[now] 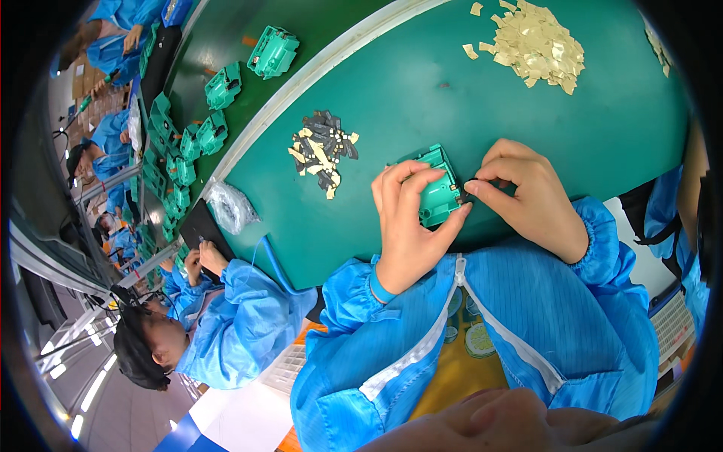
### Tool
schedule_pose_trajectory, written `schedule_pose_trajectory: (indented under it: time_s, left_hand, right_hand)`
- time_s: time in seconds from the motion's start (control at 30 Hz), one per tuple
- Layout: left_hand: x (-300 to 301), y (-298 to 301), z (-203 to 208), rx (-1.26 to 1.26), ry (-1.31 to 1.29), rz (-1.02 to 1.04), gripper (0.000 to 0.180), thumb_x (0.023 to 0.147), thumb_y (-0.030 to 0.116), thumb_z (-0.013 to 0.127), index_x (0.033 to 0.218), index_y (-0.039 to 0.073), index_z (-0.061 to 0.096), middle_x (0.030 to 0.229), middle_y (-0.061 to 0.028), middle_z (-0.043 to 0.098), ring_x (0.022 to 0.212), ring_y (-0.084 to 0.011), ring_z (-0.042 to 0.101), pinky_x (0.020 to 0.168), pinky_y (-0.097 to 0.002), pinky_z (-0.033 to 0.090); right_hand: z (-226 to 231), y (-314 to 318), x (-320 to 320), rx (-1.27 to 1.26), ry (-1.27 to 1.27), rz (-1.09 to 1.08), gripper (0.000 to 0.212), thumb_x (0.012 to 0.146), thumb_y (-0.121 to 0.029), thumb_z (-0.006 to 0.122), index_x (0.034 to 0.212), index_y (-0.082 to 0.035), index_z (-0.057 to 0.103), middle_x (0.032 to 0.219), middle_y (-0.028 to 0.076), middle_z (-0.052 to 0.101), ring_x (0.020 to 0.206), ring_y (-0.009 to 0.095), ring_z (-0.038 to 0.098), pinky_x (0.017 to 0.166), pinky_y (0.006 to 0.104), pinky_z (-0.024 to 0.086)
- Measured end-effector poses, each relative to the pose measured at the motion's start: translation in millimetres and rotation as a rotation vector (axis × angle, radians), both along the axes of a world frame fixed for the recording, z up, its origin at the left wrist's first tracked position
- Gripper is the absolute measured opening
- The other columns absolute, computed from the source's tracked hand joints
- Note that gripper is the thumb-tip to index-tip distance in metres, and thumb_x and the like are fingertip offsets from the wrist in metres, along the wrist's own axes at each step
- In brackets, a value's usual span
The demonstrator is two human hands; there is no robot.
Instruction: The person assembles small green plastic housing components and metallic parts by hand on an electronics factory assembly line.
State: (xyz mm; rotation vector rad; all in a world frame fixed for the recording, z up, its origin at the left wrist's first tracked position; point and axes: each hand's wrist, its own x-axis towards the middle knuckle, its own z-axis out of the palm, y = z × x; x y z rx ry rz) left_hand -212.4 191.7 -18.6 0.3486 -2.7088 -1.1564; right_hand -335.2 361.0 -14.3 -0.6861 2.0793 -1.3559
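Note:
My left hand (410,218) grips a green plastic housing (437,188) just above the green table mat (482,113). My right hand (527,192) pinches a small dark part (468,194) between thumb and forefinger and presses it against the housing's right edge. Both forearms wear blue sleeves. The far side of the housing is hidden behind my left fingers.
A pile of small dark and cream parts (324,151) lies left of the housing. A heap of cream paper scraps (538,45) sits at the far right. Several green housings (215,128) ride a dark belt (301,22). A co-worker in blue (226,324) sits at my left.

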Motion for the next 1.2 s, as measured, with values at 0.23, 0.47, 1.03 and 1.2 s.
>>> schedule_pose_trajectory:
  time_s: [0.23, 0.47, 1.03, 1.2]
  left_hand:
    - [6.4, -1.1, 1.5, 0.082, 0.065, -0.004, 0.063, 0.073, 0.009, 0.089, 0.127, 0.006, 0.057, 0.13, -0.0155, 0.05, 0.122, -0.0319, 0.052, 0.103, -0.0417, 0.045]
    - [11.1, 0.0, 2.9, 0.075, 0.065, 0.004, 0.064, 0.073, 0.008, 0.089, 0.128, 0.006, 0.056, 0.13, -0.0155, 0.049, 0.122, -0.0313, 0.053, 0.103, -0.0413, 0.045]
    - [30.8, -12.1, -11.1, 0.488, 0.103, -0.044, 0.067, 0.076, -0.003, 0.085, 0.132, 0.008, 0.05, 0.148, -0.0144, 0.045, 0.146, -0.0313, 0.039, 0.121, -0.0455, 0.032]
    - [34.4, -11.8, 2.9, 0.525, 0.063, -0.018, 0.063, 0.08, -0.005, 0.08, 0.134, 0.008, 0.05, 0.151, -0.0153, 0.044, 0.147, -0.0304, 0.037, 0.123, -0.0471, 0.028]
  right_hand:
    - [-0.7, 4.4, 7.2, -0.142, -0.148, -0.019, 0.022, 0.09, -0.015, 0.078, 0.096, 0.006, 0.075, 0.097, 0.013, 0.07, 0.08, 0.022, 0.067, 0.068, 0.0323, 0.053]
    - [2.8, 2.4, 16.1, -0.13, -0.134, -0.071, 0.025, 0.09, -0.012, 0.077, 0.106, 0.006, 0.073, 0.103, 0.015, 0.071, 0.083, 0.022, 0.068, 0.075, 0.032, 0.056]
    - [0.6, -2.2, 23.9, -0.319, -0.614, -0.035, 0.01, 0.092, -0.003, 0.074, 0.092, 0.004, 0.067, 0.105, 0.005, 0.061, 0.089, 0.01, 0.063, 0.079, 0.0248, 0.053]
    - [12.7, -5.9, 27.1, -0.297, -0.589, -0.02, 0.009, 0.092, -0.003, 0.073, 0.092, 0.005, 0.068, 0.107, 0.007, 0.059, 0.089, 0.012, 0.063, 0.08, 0.0264, 0.054]
